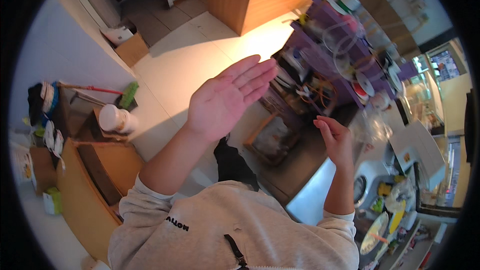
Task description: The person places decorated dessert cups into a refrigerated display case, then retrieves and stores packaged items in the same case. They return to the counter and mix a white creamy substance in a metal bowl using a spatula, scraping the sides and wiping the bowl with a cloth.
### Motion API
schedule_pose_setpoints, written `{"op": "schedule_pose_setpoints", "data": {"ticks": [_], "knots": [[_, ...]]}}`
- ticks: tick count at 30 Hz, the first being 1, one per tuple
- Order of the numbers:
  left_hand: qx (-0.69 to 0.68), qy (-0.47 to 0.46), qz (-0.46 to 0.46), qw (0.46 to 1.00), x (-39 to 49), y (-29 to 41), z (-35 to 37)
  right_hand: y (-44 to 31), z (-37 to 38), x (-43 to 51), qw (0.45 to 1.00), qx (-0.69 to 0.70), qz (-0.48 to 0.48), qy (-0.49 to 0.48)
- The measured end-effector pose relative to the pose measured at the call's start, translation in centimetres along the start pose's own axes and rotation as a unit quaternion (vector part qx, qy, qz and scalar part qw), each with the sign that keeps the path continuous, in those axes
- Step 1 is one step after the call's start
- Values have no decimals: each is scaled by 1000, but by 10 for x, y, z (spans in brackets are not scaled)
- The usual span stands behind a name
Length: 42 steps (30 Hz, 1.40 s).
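Note:
My left hand [228,97] is raised over the tiled floor [161,93], palm up and fingers extended, holding nothing. To the right, my right hand [335,137] is held near the purple shelving, its thumb and index finger close together and the other fingers curled. Nothing can be made out between them. Below and between the hands lies a shallow wooden box with a grey, worn-looking inside [273,140]. A clear plastic bag [371,125] is just to the right of my right hand.
Purple shelves [318,52] with spools and cables stand at upper right. A wooden counter [240,0] is at the top. On the left are a green-bristled broom [129,95], a white tub [112,118] and an open cardboard box [133,50]. A cluttered worktop with a plate [375,232] lies at right.

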State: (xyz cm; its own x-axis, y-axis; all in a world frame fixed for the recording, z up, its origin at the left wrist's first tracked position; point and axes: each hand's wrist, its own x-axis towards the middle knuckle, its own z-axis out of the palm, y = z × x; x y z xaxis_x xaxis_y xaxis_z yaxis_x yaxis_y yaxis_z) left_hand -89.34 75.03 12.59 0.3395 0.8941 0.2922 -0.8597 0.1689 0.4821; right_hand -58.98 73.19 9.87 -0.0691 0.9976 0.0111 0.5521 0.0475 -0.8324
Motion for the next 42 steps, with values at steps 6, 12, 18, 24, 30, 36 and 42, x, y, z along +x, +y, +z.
{"op": "schedule_pose_setpoints", "data": {"ticks": [6,12,18,24,30,36,42], "knots": [[80,17,-19,996,150,56,-110,2,58,201,998,58,-14,14],[260,215,-9,941,229,114,-233,-68,139,391,966,196,-115,-127],[313,290,-63,902,343,142,-400,-60,255,623,964,68,-245,-81],[448,147,-172,865,592,120,-482,54,246,799,996,17,75,-40],[385,-65,-110,914,843,-6,-473,229,155,925,893,319,277,154],[468,-97,-213,852,1034,-133,-491,338,23,1057,806,450,280,264],[356,15,-401,844,1177,-204,-535,345,-133,1174,930,175,55,320]]}}
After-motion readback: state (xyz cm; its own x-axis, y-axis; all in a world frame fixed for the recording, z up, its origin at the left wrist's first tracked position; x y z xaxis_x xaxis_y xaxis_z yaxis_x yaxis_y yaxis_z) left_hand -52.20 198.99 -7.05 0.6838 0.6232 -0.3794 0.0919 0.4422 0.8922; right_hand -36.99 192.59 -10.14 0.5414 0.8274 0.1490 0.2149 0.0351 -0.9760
